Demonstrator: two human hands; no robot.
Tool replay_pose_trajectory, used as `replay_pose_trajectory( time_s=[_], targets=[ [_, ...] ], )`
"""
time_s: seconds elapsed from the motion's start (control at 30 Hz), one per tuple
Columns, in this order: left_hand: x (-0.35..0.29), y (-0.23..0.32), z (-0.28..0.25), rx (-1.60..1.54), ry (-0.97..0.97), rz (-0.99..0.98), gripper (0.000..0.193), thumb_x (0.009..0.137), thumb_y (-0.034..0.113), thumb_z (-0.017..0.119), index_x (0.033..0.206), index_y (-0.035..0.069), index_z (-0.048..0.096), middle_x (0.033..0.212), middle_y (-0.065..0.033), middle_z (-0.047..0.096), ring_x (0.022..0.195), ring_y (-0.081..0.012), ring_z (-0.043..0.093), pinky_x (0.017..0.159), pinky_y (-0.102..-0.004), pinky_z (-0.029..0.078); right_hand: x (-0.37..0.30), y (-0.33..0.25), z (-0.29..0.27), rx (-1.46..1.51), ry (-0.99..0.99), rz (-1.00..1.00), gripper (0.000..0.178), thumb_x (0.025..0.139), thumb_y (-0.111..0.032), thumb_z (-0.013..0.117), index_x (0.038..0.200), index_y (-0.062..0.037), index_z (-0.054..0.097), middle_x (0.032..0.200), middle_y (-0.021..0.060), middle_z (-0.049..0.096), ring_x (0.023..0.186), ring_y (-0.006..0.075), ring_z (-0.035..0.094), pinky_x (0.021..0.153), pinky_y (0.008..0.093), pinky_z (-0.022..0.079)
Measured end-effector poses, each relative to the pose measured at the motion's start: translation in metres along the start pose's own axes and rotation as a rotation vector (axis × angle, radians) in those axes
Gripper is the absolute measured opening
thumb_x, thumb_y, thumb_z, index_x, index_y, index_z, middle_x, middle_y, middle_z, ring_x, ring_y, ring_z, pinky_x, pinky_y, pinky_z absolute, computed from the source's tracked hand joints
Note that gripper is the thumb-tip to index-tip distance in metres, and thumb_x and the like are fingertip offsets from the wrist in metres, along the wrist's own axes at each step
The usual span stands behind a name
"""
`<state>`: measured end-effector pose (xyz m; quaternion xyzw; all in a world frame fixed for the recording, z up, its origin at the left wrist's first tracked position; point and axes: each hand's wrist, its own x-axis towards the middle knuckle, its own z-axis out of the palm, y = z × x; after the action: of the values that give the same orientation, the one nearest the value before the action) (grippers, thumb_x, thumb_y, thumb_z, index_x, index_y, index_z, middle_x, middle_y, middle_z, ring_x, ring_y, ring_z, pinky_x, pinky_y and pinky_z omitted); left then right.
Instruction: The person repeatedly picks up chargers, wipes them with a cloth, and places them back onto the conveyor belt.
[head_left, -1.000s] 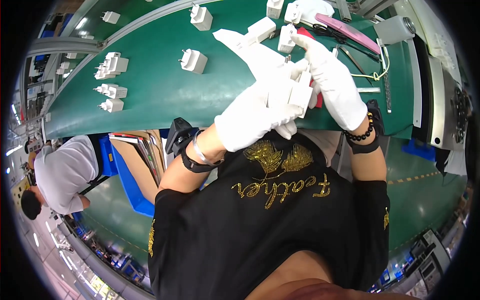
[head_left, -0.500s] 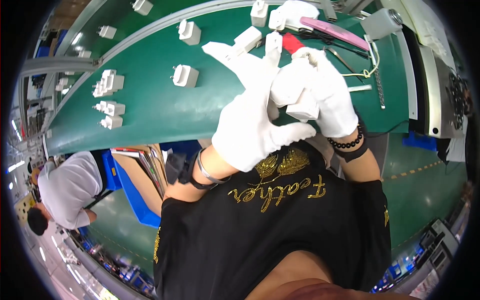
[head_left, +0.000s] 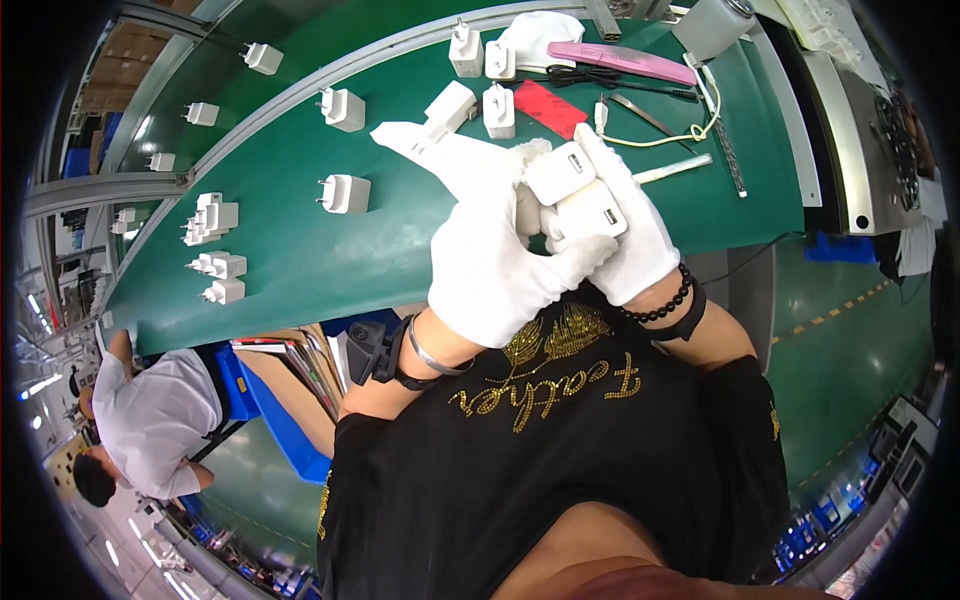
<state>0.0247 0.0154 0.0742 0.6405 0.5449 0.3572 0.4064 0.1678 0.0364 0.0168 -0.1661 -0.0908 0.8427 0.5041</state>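
Observation:
Two white USB wall chargers are held together in front of me, the upper charger (head_left: pixel 560 175) lying against the lower charger (head_left: pixel 592 214). Their port faces are turned up towards me. White-gloved, my left hand (head_left: pixel 485 255) is closed at their left side, its thumb on the lower charger and one finger stretched out to the upper left. My right hand (head_left: pixel 640 235), also gloved, wraps their right side; most of its fingers are hidden. Just beyond them stand a white charger (head_left: pixel 499 112) and, left of it, another charger (head_left: pixel 451 106) beside my outstretched finger.
On the green table (head_left: pixel 270 270) several chargers (head_left: pixel 212 220) stand in a group at left. A red card (head_left: pixel 550 108), a pink strip-shaped tool (head_left: pixel 620 60), a pale cable (head_left: pixel 660 140), tweezers (head_left: pixel 640 112) and a white bottle (head_left: pixel 712 28) lie beyond my hands. A person (head_left: pixel 155 425) sits at far left.
The chargers have been turned so both port faces show. My right hand has come down from above them to their right side. The red card is now uncovered as the view shifted.

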Motion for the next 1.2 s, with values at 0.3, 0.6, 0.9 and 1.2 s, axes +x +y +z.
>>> replay_pose_trajectory(
  time_s=[0.3,0.6,0.9,1.2],
  targets=[
    [-0.011,-0.014,-0.022,-0.27,0.127,0.181,0.047,0.073,0.001,0.074,0.114,-0.002,0.051,0.076,-0.0035,0.055,0.068,-0.0103,0.053,0.061,-0.0236,0.043,0.003,-0.097,0.035,-0.772,0.163,-0.647,0.024,0.096,-0.026,0.048,0.111,-0.0065,0.048,0.087,0.0041,0.058,0.06,0.0114,0.058,0.048,0.0216,0.047],
    [-0.023,-0.035,-0.083,-0.118,0.632,0.034,0.02,0.093,0.014,0.054,0.104,-0.001,0.059,0.08,-0.0034,0.056,0.065,-0.0101,0.052,0.057,-0.0214,0.044,0.091,-0.429,-0.071,-2.321,1.133,-1.212,0.064,0.079,-0.051,0.06,0.116,0.0008,0.054,0.112,0.0231,0.06,0.102,0.0356,0.058,0.089,0.0431,0.043],
    [0.042,-0.084,-0.202,0.13,0.67,-0.111,0.043,0.084,0.017,0.067,0.121,0.0,0.054,0.107,-0.0096,0.062,0.093,-0.0146,0.059,0.081,-0.0254,0.048,0.092,-0.567,-0.14,-2.448,1.567,-0.886,0.063,0.079,-0.058,0.051,0.118,-0.0093,0.06,0.118,0.0183,0.058,0.109,0.0334,0.055,0.094,0.0421,0.042],
    [0.211,-0.213,-0.27,0.514,0.489,-0.178,0.079,0.076,0.034,0.074,0.134,-0.005,0.038,0.129,-0.0182,0.052,0.119,-0.0247,0.051,0.097,-0.0299,0.04,0.067,-0.154,0.06,-1.965,0.065,-0.968,0.045,0.081,-0.013,0.069,0.121,-0.0005,0.054,0.106,0.009,0.062,0.095,0.0161,0.06,0.08,0.0279,0.049]
  ],
)
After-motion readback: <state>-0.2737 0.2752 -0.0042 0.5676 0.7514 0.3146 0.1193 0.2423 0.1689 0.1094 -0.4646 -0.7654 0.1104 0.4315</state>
